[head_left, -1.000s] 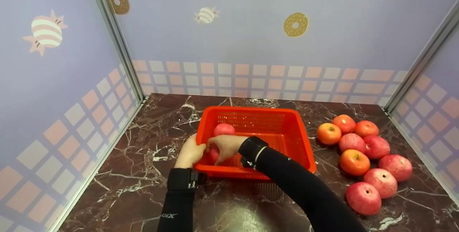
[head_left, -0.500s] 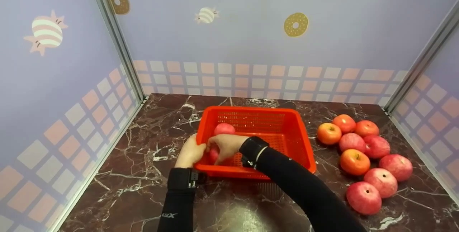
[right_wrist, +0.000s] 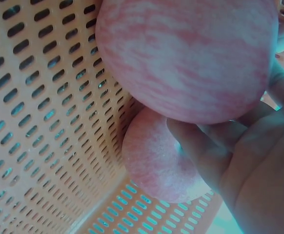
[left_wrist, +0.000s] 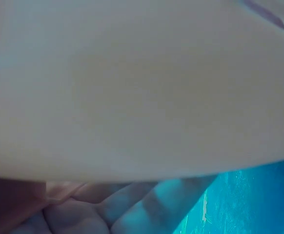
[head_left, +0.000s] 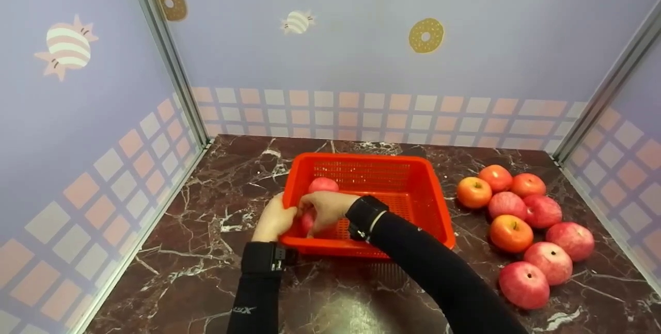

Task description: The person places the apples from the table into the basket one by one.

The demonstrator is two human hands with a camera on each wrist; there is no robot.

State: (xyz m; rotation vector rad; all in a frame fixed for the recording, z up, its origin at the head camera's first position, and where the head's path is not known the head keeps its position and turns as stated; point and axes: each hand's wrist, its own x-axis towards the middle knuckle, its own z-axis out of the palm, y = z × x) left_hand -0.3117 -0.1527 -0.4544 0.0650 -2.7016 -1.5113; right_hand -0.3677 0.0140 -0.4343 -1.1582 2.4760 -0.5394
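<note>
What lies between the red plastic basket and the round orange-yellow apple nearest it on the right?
In the head view, only a bare strip of dark marbled tabletop separates the basket from that apple.

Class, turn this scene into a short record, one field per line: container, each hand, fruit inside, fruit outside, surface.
Container: red basket with slotted walls
Left hand: grips the basket's left rim
Right hand: holds a red apple inside the basket
Also inside: second apple, farther back
Outside: nine round fruits, red to orange, right of the basket
Surface: dark marbled tabletop
</note>
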